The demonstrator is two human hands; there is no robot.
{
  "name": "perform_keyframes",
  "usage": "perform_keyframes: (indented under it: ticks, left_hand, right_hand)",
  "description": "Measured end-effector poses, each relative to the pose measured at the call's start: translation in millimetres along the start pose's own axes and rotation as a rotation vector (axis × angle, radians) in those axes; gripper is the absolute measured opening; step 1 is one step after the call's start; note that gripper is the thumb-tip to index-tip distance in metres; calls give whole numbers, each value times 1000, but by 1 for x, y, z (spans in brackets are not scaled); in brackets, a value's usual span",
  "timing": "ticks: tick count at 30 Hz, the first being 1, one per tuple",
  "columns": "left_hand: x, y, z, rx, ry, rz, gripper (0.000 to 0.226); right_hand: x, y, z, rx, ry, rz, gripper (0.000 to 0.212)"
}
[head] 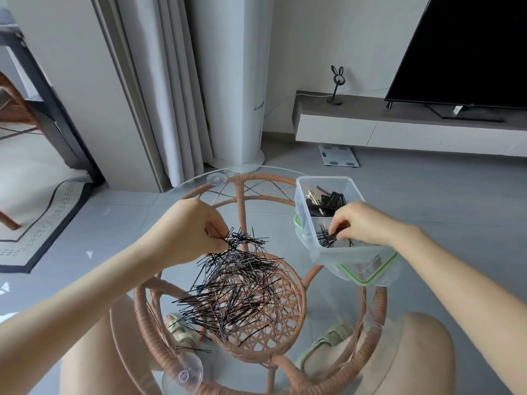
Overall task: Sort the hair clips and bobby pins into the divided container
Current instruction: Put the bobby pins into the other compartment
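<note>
Glass tabletop [336, 306] slick: loose bobby pin pile [236, 292] near centre, prone to sliding or snagging in clumps. Divided container [328, 240] at right edge, on its lid; tipping risk. Left hand [196, 226] pinching pins off pile; right hand [362, 223] pinching pins inside near compartment; clips [328, 202] in far one. No legible writing.

A dark television [467, 49] stands on a low white cabinet [399, 129] beside a black rabbit-shaped ornament [337, 84]. A white bathroom scale [338, 155] lies on the grey floor [445, 201] near pale curtains [171, 89].
</note>
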State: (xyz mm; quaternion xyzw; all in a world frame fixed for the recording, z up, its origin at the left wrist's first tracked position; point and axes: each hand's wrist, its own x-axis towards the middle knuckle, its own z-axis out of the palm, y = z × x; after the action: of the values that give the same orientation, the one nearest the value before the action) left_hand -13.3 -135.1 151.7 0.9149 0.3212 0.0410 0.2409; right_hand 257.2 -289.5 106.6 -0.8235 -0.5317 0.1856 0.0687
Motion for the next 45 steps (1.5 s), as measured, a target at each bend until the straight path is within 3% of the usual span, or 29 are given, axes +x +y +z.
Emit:
perform_keyframes:
  ticks: [5, 11, 16, 20, 25, 27, 30, 33, 38, 40, 42, 45]
  left_hand:
    - [14, 32, -1, -35, 6, 84, 14]
    - [58, 95, 20, -101, 18, 284, 19]
    - [97, 128, 62, 52, -16, 427, 6]
    - [118, 134, 96, 208, -97, 466, 29]
    - [130, 141, 118, 324, -216, 479, 10]
    - [132, 144, 119, 297, -294, 490, 12]
    - [132, 144, 111, 253, -425, 490, 41]
    - [127, 139, 92, 110, -513, 469, 44]
    - [106, 101, 54, -83, -287, 399, 28]
    - [89, 68, 49, -98, -166, 344, 26]
    - [70, 28, 55, -56, -35, 289, 29]
    - [33, -38, 80, 58, 74, 134, 61]
  right_hand:
    - [-6, 7, -2, 116, 5, 32, 18]
    - [-30, 27, -8, 233, 301, 98, 12]
    - [-46, 41, -3, 279, 390, 110, 12]
    - [-49, 45, -3, 265, 397, 89, 15]
    - [-45, 44, -2, 190, 384, 77, 17]
    - [-43, 43, 0, 173, 378, 78, 17]
    - [-43, 41, 1, 151, 372, 79, 18]
    - [-46, 37, 1, 111, 408, 81, 18]
    - [-68, -5, 8, 196, 577, -55, 10]
    - [-77, -30, 23, 307, 473, -113, 20]
    - [-80, -49, 48, 370, 307, -132, 45]
    - [-70, -70, 99, 420, 132, -135, 78]
